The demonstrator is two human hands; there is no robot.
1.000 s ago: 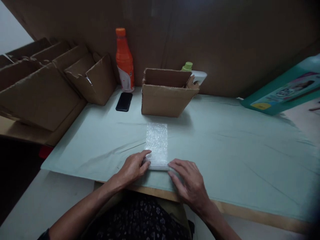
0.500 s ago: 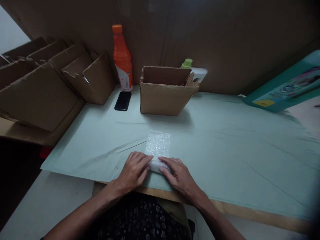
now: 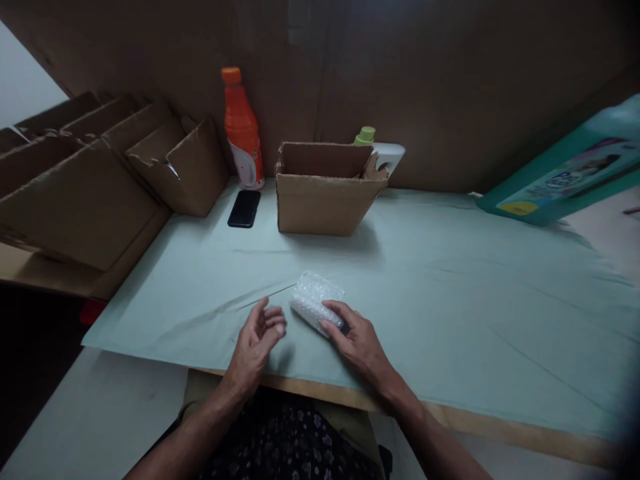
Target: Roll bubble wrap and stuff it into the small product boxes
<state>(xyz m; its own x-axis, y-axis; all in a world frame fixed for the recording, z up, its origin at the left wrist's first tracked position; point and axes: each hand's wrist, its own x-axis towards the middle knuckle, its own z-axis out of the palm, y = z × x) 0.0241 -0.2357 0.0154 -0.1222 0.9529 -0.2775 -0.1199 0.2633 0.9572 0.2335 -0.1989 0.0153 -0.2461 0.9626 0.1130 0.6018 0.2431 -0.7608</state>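
Note:
A bubble-wrap roll (image 3: 313, 300) lies at a slant near the table's front edge, with a short flat flap at its far side. My right hand (image 3: 356, 337) grips its right end between thumb and fingers; something dark shows at that end, but I cannot make out what is inside. To the left, my left hand (image 3: 257, 343) is apart from the wrap, fingers loosely curled and apart, holding nothing. A thin dark line or stick (image 3: 267, 295) runs across the cloth beside the wrap's left corner.
A cardboard box (image 3: 315, 205) stands behind the wrap, with a green-capped white bottle (image 3: 366, 135) at its back. Left of it are an orange bottle (image 3: 243, 133) and a black phone (image 3: 244, 209). Cardboard bins (image 3: 75, 193) line the left; a teal jug (image 3: 565, 177) leans at right.
My left hand has let go of the bubble wrap and moved left. The roll has turned to a slant in my right hand. The view has shifted slightly.

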